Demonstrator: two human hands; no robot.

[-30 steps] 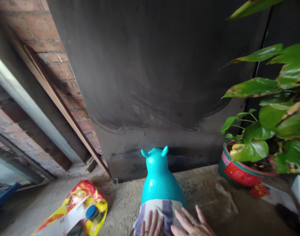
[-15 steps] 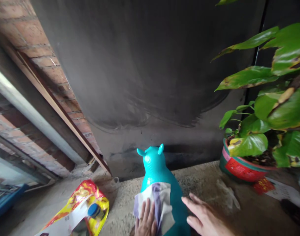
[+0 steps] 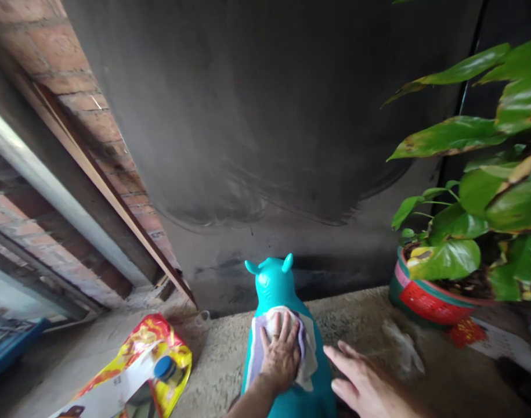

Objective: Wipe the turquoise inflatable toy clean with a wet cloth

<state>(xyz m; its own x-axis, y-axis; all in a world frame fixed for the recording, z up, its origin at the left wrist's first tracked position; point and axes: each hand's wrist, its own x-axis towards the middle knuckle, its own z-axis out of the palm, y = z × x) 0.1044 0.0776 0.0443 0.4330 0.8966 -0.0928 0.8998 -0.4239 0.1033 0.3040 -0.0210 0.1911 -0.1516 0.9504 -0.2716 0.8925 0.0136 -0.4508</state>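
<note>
A turquoise inflatable animal toy [image 3: 276, 284] with two small ears stands in front of me, its back toward me. Over its back lies a white and purple cloth [image 3: 259, 348]. My left hand [image 3: 282, 354] presses flat on that cloth, fingers spread, a ring on one finger. To the toy's right is my right hand [image 3: 356, 377], its fingers stretched out and apart with nothing in them. The fingertips are close against the toy's side; whether they touch it I cannot tell. The toy's lower part is cut off by the frame.
A dark panel [image 3: 265, 145] rises behind the toy. At right stands a potted plant [image 3: 434, 310] with large leaves. A red and yellow plastic bag [image 3: 150, 331] and a blue-capped bottle [image 3: 164, 368] lie at left. Clear plastic [image 3: 404, 348] is on the concrete floor [image 3: 221, 360].
My left hand has moved forward and slightly right along the toy's back, and the cloth has shifted and bunched under it. My right hand stays at the toy's side.
</note>
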